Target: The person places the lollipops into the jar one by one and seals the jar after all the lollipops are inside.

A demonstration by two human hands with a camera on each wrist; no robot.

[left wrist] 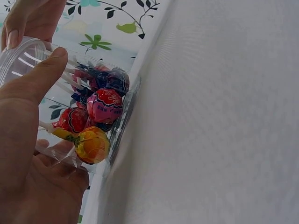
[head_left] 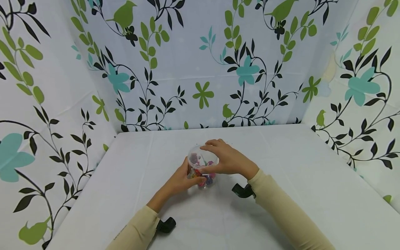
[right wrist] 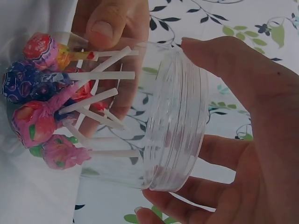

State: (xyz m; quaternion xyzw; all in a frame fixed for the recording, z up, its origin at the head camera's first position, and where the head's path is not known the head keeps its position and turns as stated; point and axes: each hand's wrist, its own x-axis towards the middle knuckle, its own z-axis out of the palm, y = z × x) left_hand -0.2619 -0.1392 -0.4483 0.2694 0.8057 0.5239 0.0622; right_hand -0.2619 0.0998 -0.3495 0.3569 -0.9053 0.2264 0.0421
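A clear plastic jar (right wrist: 112,172) stands on the white table with several wrapped lollipops inside. A yellow lollipop (left wrist: 92,144) and a pink-and-red one (left wrist: 105,106) show in the left wrist view, a blue one (right wrist: 25,84) in the right wrist view. Their white sticks point up toward the clear lid (right wrist: 180,116), which sits on the jar's mouth. My left hand (head_left: 179,180) grips the jar's body from the left, thumb across the near side. From the right, my right hand (head_left: 231,160) holds the lid's rim between thumb and fingers.
A white cloth covers the table (head_left: 150,166). Patterned fabric (head_left: 187,62) with leaves, birds and flowers hangs behind it and along both sides. A black wrist mount (head_left: 243,191) juts from the right sleeve, and another black mount (head_left: 166,225) from the left sleeve.
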